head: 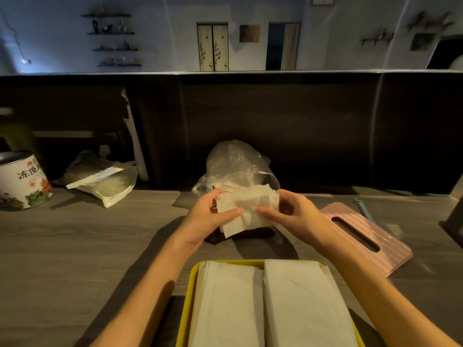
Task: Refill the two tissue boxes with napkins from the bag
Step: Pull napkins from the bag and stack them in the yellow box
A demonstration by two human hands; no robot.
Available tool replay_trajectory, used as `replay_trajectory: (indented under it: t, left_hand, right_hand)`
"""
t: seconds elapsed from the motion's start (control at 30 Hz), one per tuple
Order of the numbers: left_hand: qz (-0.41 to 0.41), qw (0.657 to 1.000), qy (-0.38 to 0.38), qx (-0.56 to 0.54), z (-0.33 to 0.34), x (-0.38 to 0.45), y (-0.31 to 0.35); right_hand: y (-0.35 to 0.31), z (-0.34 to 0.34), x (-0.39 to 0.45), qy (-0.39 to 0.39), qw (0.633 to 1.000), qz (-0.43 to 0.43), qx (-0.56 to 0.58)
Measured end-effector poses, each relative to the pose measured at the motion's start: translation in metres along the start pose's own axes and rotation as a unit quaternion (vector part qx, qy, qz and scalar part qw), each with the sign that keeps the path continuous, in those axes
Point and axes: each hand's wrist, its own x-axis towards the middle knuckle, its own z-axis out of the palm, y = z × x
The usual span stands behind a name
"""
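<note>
Both hands — left hand [209,215], right hand [292,212] — pinch a fanned, uneven stack of white napkins [246,209] above the table [75,246], just before the clear plastic bag [235,164].

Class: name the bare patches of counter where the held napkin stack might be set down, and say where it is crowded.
Bare: the wood counter between tin, left hand and yellow box. Crowded: centre, clear bag behind the napkin stack, and right, pink lid beside the right hand.

Napkins [246,209] held before bag [235,164]; box [193,284] near, lid [363,236] right, tin [22,181] far left
</note>
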Motion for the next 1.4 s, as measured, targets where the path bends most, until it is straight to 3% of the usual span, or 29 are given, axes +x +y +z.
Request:
replay_trajectory:
  t: [0.1,0.23,0.33,0.43,0.63,0.87,1.0,1.13,1.27,1.4]
  left_hand:
    - [0.013,0.999,0.012,0.043,0.007,0.002,-0.01]
    - [0.006,0.996,0.089,0.0,0.027,0.0,-0.01]
    - [0.002,0.991,0.121,-0.062,0.039,-0.001,-0.006]
    - [0.008,0.989,0.137,-0.046,0.043,0.001,-0.006]
    - [0.027,0.981,0.19,-0.011,0.044,0.012,-0.013]
    - [0.021,0.982,0.181,0.044,0.043,0.013,-0.016]
    - [0.015,0.985,0.167,0.04,0.044,0.011,-0.014]
    - [0.002,0.985,0.169,0.021,0.046,0.012,-0.013]
    - [-0.011,0.983,0.183,-0.022,0.046,0.012,-0.013]
    - [-0.022,0.981,0.187,-0.042,0.048,0.01,-0.009]
  right_hand:
    - [0.011,0.011,0.0,-0.019,0.999,0.011,0.039]
    - [0.017,0.028,-0.002,0.002,0.994,0.005,0.11]
    - [0.009,0.042,-0.004,0.028,0.989,-0.038,0.14]
    - [0.007,0.048,-0.003,0.042,0.985,-0.08,0.148]
    - [0.012,0.03,-0.003,-0.014,0.983,-0.111,-0.144]
    - [0.02,0.026,0.002,0.07,0.972,-0.151,-0.165]
    - [0.011,0.027,0.0,0.036,0.974,-0.188,-0.119]
    - [0.017,0.033,-0.002,0.044,0.993,-0.11,0.008]
    - [0.016,0.045,-0.003,0.063,0.98,-0.026,0.185]
    - [0.013,0.055,0.001,0.057,0.976,-0.041,0.204]
